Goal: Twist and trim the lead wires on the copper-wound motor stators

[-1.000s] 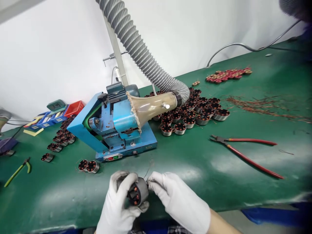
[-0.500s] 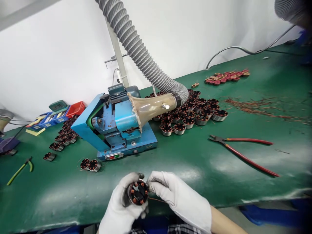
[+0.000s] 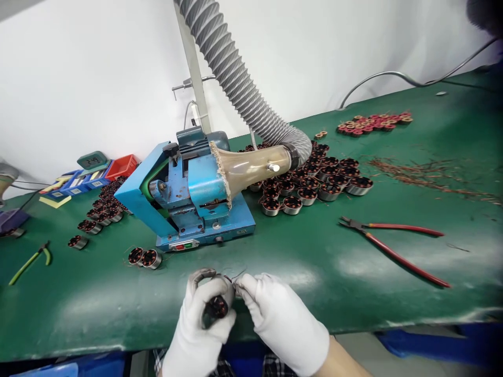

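My gloved left hand [image 3: 198, 330] is wrapped around a motor stator [image 3: 217, 307] with copper windings, just above the table's front edge. The stator is tilted, and the fingers cover much of it. Against its far right side, my gloved right hand [image 3: 288, 322] pinches a thin wire lead [image 3: 239, 274] that sticks out past the fingertips. Beyond the hands stands a blue belt-driven machine [image 3: 204, 183]. Two stators [image 3: 151, 258] sit together on the table, left of the hands and near the machine's base.
A grey hose [image 3: 239, 78] runs down to the machine's funnel. Rows of stators [image 3: 308, 196] stand behind it. Red-handled cutters [image 3: 393, 253] lie right, small green pliers [image 3: 29, 264] left. Wire scraps [image 3: 412, 170] and small red-and-tan parts [image 3: 373, 124] are farther back on the green table [image 3: 310, 251].
My left hand has turned the stator, so its open face now shows less. The right hand stays at its side, with the pinched wire now pointing up and away. The view has shifted slightly.
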### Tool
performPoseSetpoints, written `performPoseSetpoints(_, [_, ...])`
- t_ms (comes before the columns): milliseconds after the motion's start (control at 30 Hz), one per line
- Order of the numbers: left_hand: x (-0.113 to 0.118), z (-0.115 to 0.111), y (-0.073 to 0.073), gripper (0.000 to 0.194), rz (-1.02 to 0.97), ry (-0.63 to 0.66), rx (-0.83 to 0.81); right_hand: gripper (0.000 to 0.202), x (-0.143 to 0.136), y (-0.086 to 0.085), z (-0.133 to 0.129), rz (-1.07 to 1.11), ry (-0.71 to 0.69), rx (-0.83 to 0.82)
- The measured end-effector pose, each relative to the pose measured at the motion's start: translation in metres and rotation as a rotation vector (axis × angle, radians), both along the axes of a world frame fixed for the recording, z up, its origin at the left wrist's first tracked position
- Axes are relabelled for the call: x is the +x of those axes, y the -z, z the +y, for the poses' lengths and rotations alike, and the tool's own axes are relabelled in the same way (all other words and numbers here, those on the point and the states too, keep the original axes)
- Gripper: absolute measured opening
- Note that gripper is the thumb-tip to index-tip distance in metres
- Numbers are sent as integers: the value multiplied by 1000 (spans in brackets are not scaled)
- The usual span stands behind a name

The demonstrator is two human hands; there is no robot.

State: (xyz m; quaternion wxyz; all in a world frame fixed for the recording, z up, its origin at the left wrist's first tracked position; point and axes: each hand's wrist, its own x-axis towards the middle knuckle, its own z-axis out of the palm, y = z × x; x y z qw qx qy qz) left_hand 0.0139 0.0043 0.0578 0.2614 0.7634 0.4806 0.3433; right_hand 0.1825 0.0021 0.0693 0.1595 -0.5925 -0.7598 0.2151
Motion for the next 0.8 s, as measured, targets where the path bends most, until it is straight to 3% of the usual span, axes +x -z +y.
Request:
performPoseSetpoints(67, [0, -4, 9, 16, -103, -46, -102, 21, -3, 5, 1, 103, 12, -38])
performPoseSetpoints(133, [-1, -8, 18, 16, -182, -127, -81, 22, -5, 10, 4, 375, 1, -116])
performPoseSetpoints(233, [-4, -9, 30, 51, -54, -208, 42, 24, -8, 20, 13, 542, -98, -337])
performPoseSetpoints(300, [-6, -4, 35, 54, 124, -211, 121, 26, -11, 27, 20, 444, -165, -446])
performPoseSetpoints(367, [-7, 4, 39, 39, 226, -207, 119, 29, -14, 31, 27, 334, -202, -463])
performPoseSetpoints(433, [-8, 12, 43, 32, 256, -183, 50, 28, -16, 30, 33, 236, -223, -408])
performPoseSetpoints(567, [-10, 21, 45, 41, 331, -124, -37, 16, -10, 19, 43, -36, -341, -276])
performPoseSetpoints(700, [-13, 19, 43, 43, 353, -107, -89, 22, 14, 16, 53, -223, -467, -229])
performPoseSetpoints(800, [-13, 18, 47, 42, 357, -134, -66, 24, 39, 20, 54, -290, -382, -216])
